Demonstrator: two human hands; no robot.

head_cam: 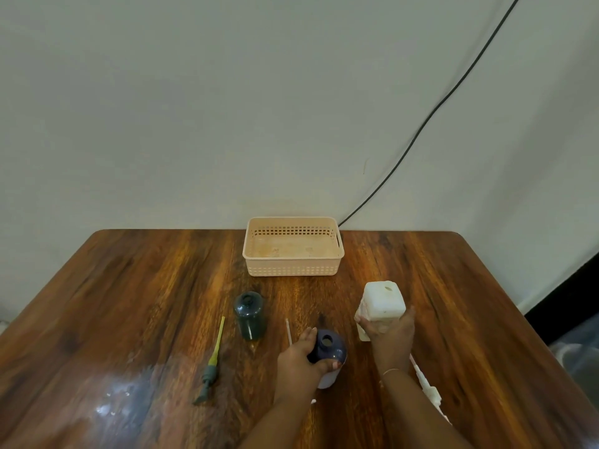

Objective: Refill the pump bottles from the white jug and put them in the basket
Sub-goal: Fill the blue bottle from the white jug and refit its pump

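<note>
My left hand (299, 358) grips a dark blue bottle (329, 346) with an open neck, standing upright on the wooden table (129, 303). My right hand (390, 332) wraps around the near side of the white jug (384, 298), which stands just right of that bottle with its hole facing up. A dark green bottle (249, 314) stands open to the left. Its green pump head with a yellow tube (212, 361) lies flat on the table further left. A thin white tube (288, 330) lies between the two bottles. The peach basket (293, 265) sits at the far edge.
A white pump part (426, 384) lies on the table under my right forearm. A black cable (421, 128) runs down the wall behind the basket. A glossy glare patch marks the table's near left.
</note>
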